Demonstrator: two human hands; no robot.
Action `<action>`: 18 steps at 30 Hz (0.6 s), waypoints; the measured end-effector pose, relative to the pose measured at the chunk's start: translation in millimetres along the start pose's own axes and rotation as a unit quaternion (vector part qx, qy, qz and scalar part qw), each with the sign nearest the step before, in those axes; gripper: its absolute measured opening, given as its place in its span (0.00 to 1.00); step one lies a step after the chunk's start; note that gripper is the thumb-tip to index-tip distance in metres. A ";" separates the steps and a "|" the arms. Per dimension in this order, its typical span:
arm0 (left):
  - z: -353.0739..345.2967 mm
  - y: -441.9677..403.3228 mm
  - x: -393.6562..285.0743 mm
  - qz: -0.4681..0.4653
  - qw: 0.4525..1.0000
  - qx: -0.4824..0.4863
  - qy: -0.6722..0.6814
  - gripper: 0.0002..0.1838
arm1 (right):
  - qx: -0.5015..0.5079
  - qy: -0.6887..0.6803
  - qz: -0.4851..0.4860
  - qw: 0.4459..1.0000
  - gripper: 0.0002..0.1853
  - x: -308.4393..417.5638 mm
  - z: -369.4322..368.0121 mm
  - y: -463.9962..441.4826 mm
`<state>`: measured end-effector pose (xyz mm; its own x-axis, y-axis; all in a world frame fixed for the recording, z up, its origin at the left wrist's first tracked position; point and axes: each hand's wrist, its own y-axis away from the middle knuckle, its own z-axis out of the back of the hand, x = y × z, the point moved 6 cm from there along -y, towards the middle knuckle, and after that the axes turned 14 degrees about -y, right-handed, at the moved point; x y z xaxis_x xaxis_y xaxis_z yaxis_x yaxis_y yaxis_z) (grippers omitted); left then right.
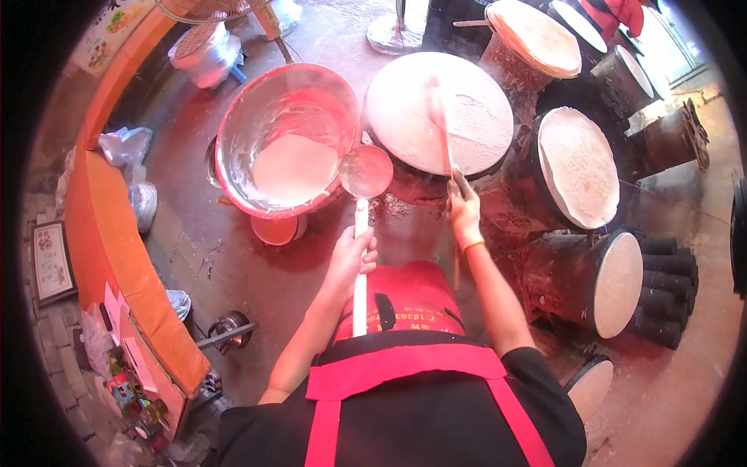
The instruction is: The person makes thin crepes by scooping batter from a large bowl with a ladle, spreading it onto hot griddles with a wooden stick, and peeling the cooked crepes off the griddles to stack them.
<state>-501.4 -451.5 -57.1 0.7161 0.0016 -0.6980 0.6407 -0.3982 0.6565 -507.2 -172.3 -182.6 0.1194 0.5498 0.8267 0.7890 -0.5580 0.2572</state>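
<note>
My left hand (352, 257) is wrapped round the white handle of a ladle (367, 171), whose round bowl hangs by the rim of a large metal basin (233, 105). Pale batter (296, 167) lies in the basin. In my right hand (464, 206) is a wooden batter spreader (443, 128), its far end blurred over a round griddle (389, 86). A white layer of batter covers most of that griddle, with a rougher patch on its right side.
More round griddles on drum-like stoves curve down the right, one with a pale flatbread (580, 167). Dark cylinders (661, 292) are stacked beyond them. An orange counter (117, 233) runs along the left. A person in red (622, 15) is at the top right.
</note>
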 end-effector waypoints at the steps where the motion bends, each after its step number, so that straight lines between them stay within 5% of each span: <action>1: 0.3 -0.1 -1.6 -0.002 1.000 0.005 -0.002 0.07 | -0.008 0.039 0.007 0.999 0.19 14.0 3.1 -12.4; 2: -0.2 1.2 -3.3 0.002 1.000 0.009 -0.008 0.07 | -0.017 0.078 0.014 0.997 0.19 28.4 5.6 -24.5; 4: -1.3 7.9 -4.7 0.012 1.000 0.014 -0.017 0.07 | -0.111 -0.093 0.059 0.988 0.19 47.1 33.4 -56.0; 7: -0.3 7.4 -0.5 0.004 1.000 0.025 -0.017 0.08 | -0.068 0.258 0.105 0.958 0.22 41.0 40.7 -65.5; 9: -1.1 5.9 2.1 0.001 0.999 0.028 -0.016 0.08 | 0.038 0.297 0.154 0.942 0.23 33.4 18.1 -61.5; 13: -1.9 10.7 2.6 0.001 1.000 0.013 -0.019 0.08 | -0.055 0.197 0.119 0.972 0.21 90.3 15.8 -64.9; 14: -2.3 11.8 3.1 0.001 1.000 0.008 -0.016 0.08 | -0.111 0.169 0.015 0.979 0.22 91.8 25.7 -60.8; 15: -3.3 13.3 4.5 0.002 1.000 0.003 -0.015 0.08 | -0.052 0.120 0.023 0.991 0.22 77.1 31.2 -59.7; 18: -4.9 9.3 10.2 -0.001 1.000 -0.003 -0.001 0.09 | 0.064 0.294 0.086 0.950 0.19 46.5 39.1 -33.9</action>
<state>-486.8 -450.7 -56.7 0.7147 -0.0002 -0.6994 0.6433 -0.3922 0.6575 -504.8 -103.6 -172.4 -0.0747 -0.0051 0.9972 0.8596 -0.5072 0.0618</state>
